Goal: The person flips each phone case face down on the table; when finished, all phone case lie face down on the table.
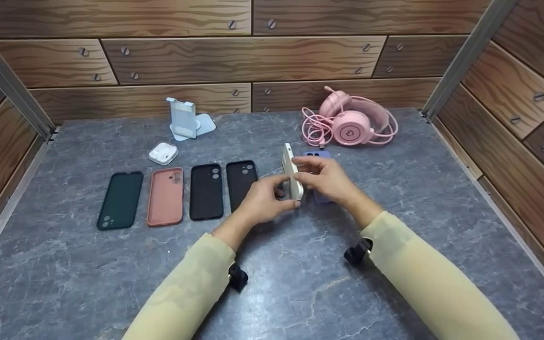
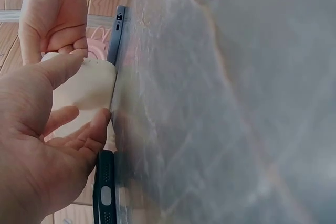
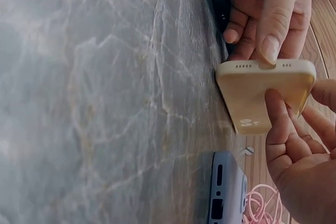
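Hands, my left and right, pinch the cream case; they half hide the lilac phone behind it.

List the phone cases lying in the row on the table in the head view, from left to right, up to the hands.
Dark green case → pink case → black case → second black case, then the cream case held up by both hands.

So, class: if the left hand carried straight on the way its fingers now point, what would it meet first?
The left hand points right, across the cream phone case it already grips; just beyond comes the right hand, probably first, though depth is unclear.
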### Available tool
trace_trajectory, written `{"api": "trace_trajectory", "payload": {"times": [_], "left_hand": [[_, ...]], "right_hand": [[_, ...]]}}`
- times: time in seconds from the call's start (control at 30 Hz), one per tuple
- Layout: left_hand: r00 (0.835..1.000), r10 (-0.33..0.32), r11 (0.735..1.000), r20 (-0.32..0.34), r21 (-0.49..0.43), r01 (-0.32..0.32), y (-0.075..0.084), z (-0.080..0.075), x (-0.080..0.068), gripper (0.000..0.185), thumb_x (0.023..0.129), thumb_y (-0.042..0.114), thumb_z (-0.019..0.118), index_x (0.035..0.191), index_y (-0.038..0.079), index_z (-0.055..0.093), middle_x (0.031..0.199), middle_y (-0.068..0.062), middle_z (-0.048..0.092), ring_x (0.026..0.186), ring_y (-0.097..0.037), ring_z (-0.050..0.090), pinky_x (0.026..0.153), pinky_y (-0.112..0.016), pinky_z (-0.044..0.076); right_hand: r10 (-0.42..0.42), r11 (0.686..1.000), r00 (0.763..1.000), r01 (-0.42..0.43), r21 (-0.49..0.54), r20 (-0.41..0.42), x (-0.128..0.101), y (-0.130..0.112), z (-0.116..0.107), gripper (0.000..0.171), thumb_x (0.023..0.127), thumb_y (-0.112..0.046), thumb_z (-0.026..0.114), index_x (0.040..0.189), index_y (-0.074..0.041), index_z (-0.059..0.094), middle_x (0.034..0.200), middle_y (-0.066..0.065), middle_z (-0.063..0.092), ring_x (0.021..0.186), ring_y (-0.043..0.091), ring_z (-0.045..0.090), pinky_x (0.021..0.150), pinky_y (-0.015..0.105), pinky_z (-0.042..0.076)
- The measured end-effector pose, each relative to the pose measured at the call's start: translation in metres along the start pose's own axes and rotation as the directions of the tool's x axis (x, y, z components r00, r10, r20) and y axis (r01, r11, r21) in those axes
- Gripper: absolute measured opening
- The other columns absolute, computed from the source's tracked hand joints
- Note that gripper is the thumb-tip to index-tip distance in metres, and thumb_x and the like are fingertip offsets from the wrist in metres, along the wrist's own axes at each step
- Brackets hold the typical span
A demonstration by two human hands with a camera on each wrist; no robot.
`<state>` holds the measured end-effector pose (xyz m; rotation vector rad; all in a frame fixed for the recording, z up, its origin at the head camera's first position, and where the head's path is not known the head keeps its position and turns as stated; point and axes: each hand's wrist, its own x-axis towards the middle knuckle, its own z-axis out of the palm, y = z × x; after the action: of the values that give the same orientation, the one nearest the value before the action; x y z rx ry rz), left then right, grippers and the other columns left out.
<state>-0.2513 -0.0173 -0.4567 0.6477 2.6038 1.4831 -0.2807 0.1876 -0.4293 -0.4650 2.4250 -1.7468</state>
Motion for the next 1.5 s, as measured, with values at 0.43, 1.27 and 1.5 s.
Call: {"api": "trace_trajectory", "payload": {"times": [0.43,1.27,1.5], "left_hand": [[0.997,-0.074,0.997,-0.015,-0.013,0.074,0.0013,0.0010,-0.0003,0.061,0.090,0.017,0.086,0.144,0.004,0.062,0.123,-0.015,0.072,0.105,-0.024,0.074,0.088,-0.037,0.060],[0.994,-0.091,0.995,-0.058,0.045,0.094,0.0056,0.0034,0.0003,0.071,0.087,0.014,0.089,0.150,0.007,0.057,0.108,-0.009,0.071,0.089,-0.017,0.068,0.076,-0.031,0.055],[0.992,-0.092,0.993,-0.085,0.073,0.098,0.0079,-0.0005,-0.0013,0.069,0.086,0.013,0.089,0.148,0.007,0.059,0.102,-0.010,0.072,0.085,-0.017,0.068,0.073,-0.032,0.055]], "right_hand": [[-0.011,1.000,0.998,0.011,-0.012,-0.067,-0.0014,0.0001,0.0023,0.042,0.092,0.005,0.067,0.133,0.012,0.067,0.123,0.030,0.072,0.099,0.018,0.071,0.082,0.022,0.059],[0.036,0.984,0.992,-0.015,0.176,-0.117,-0.0014,0.0052,-0.0003,0.042,0.097,0.006,0.063,0.138,0.016,0.061,0.117,0.026,0.074,0.095,0.010,0.070,0.083,0.023,0.058],[0.041,0.978,0.993,-0.018,0.208,-0.108,-0.0019,0.0076,-0.0011,0.042,0.099,0.006,0.061,0.140,0.015,0.059,0.123,0.030,0.071,0.097,0.011,0.071,0.085,0.025,0.060]]}}
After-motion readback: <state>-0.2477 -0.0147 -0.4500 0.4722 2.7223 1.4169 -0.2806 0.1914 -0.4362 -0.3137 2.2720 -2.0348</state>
